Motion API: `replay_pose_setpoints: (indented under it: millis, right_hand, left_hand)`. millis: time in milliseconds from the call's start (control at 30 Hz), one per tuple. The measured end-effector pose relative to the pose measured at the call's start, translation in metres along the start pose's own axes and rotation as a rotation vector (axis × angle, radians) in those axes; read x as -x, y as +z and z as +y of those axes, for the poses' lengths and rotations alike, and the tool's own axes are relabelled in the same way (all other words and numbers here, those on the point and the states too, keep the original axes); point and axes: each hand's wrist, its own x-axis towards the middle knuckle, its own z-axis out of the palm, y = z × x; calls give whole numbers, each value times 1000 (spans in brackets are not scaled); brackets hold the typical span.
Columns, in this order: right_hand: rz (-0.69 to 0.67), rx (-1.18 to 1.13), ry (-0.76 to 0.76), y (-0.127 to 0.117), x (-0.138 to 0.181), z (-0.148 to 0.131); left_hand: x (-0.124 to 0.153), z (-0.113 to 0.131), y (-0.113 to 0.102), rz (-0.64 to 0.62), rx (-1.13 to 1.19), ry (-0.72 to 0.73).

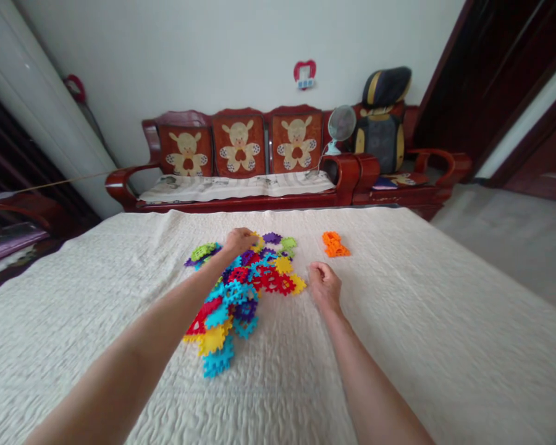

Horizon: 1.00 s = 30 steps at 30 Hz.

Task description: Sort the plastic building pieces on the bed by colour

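Observation:
A heap of colourful plastic interlocking building pieces [236,292] with toothed edges lies on the cream quilted cover. Red, blue, yellow, purple and green ones overlap there. My left hand [239,241] reaches to the far side of this heap, its fingertips closed at the edge of a yellow interlocking piece [258,242]. To the right of the heap, my right hand [325,284] rests low over the cover with its fingers curled in. Whatever it may hold is hidden. Several orange interlocking pieces [336,245] lie together just beyond the right hand, apart from the heap.
The quilted cover [421,321] spreads over the wide surface before me. Behind it stand a red wooden sofa [241,190] with bear-patterned cushions, a small fan [341,127] and a wooden armchair [438,162] with a dark seat pad.

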Motion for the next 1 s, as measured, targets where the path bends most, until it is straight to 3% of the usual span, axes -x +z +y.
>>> replay_pose_setpoints:
  millis: [133,233,367,533,767,1000]
  right_hand:
    - [-6,20,7,-10,4,-3]
    - [3,112,-48,-28,11,3]
    - [-32,373,-169,-49,26,17]
    - [-99,631,-318,-49,48,14]
    - [-114,745,-295,-49,54,-1]
    - [-124,763,-269,-48,56,-7]
  left_hand:
    - [50,39,27,-160,68,149]
    - [67,51,34,-116,-128,242]
    - [75,38,33,-83,-243,255]
    - [96,19,38,-142,-309,347]
    - [128,3,32,-109,-422,456]
    - [130,-6,22,-109,-382,508]
